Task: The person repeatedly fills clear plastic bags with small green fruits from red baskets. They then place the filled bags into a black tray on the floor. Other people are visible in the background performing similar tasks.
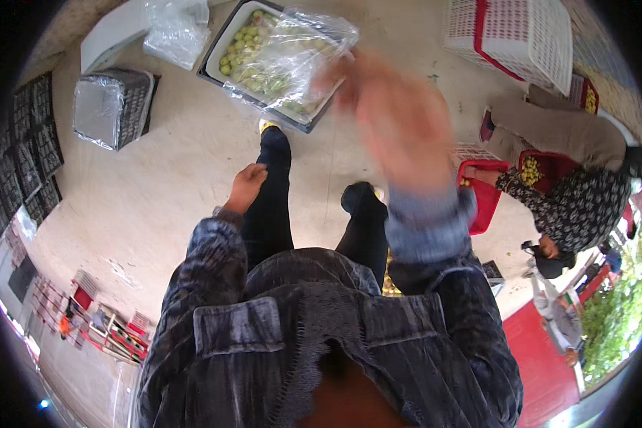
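Note:
A dark crate (209, 67) with a pale lining stands on the floor before me, filled with small round green fruit (244, 40). Clear plastic film (294, 53) lies crumpled across much of the fruit and over the far rim. My right hand (396, 115) is a blur of motion by the crate's right edge, its fingers close to the film. Whether they pinch the film is too blurred to tell. My left hand (247, 187) hangs beside my left leg, fingers curled in, with nothing visible in it.
A film-lined dark crate (134, 107) and loose plastic film (176, 35) are at the left. White plastic baskets (513, 40) stand upper right. At the right a person (572, 139) bends over red-lined baskets (484, 200), one hand in one. Black crates (29, 155) line the far left.

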`<state>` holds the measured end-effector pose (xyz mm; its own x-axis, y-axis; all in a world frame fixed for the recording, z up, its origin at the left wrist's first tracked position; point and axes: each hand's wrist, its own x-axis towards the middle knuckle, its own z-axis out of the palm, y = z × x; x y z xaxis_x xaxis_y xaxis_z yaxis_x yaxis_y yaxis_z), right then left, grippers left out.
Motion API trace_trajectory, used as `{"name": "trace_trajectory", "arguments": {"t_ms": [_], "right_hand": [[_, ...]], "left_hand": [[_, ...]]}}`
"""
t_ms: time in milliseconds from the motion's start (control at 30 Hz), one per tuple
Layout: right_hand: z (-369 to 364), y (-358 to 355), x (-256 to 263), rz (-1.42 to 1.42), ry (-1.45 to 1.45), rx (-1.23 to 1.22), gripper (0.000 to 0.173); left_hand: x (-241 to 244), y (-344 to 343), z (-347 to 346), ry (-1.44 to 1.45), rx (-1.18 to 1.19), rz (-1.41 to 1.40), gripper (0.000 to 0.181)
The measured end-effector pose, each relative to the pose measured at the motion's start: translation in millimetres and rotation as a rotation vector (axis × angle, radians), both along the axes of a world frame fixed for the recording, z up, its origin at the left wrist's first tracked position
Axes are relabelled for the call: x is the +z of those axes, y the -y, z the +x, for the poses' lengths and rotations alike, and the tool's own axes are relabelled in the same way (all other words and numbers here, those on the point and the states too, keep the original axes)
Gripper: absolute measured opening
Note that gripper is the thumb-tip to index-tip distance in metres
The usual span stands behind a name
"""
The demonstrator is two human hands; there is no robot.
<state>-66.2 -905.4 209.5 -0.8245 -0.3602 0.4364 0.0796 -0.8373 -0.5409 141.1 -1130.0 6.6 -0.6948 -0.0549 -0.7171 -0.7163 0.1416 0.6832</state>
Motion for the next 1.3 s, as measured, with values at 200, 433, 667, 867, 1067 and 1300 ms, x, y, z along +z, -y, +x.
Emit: {"name": "trace_trajectory", "arguments": {"t_ms": [200, 433, 667, 867, 1067, 1300], "right_hand": [[-152.0, -54.8, -347.9, 2.251, -0.119, -0.405, 0.057], [-178.0, -15.9, -454.7, 1.94, -0.181, -0.095, 0.042], [11.4, 61.7, -228.1, 1.319, -0.16, 0.366, 0.015], [21.5, 32.2, -191.9, 1.721, -0.089, -0.167, 0.054], [37.0, 34.8, -364.2, 2.356, 0.057, 0.351, 0.088], [85.3, 47.6, -381.3, 1.778, 0.136, -0.006, 0.018]], "left_hand": [[-22.2, 86.2, 71.0, 0.226, 0.114, -0.2, 0.02], [-23.1, 18.1, 58.6, 0.485, 0.216, -0.215, 0.025], [31.3, -49.9, -72.9, 0.364, 0.858, 0.31, 0.049], [-5.4, -47.9, -127.3, 0.394, 0.427, 0.203, 0.057], [-53.1, -40.6, -77.4, 0.583, 0.509, 0.246, 0.049], [-45.7, -18.3, -10.5, 0.696, 0.631, 0.222, 0.043]]}}
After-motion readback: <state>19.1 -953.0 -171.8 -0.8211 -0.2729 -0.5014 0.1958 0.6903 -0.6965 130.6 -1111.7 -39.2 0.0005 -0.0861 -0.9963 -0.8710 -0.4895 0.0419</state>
